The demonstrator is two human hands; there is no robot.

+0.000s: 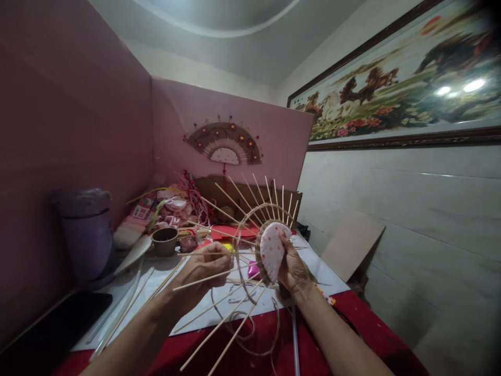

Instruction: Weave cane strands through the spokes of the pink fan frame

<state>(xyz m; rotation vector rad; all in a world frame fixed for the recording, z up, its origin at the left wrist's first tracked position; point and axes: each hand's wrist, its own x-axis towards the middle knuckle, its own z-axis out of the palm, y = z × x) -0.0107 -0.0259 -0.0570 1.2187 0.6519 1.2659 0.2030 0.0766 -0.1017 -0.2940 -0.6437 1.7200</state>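
My right hand grips a fan frame by its half-round base, which is white cloth with red dots and a brown corded edge. Thin wooden sticks spread out from that base like spokes. A ring of brown twine runs across the sticks some way out from the base. At the left part of this ring, my left hand pinches the twine between closed fingertips, with sticks passing beside the fingers. Loose twine loops down over the white sheet and red cloth.
A finished fan hangs on the pink board. Pink ribbons and cloth are heaped at the back left, near a brown cup and a lidded purple container. A dark phone-like slab lies front left. A pink object sits behind the sticks.
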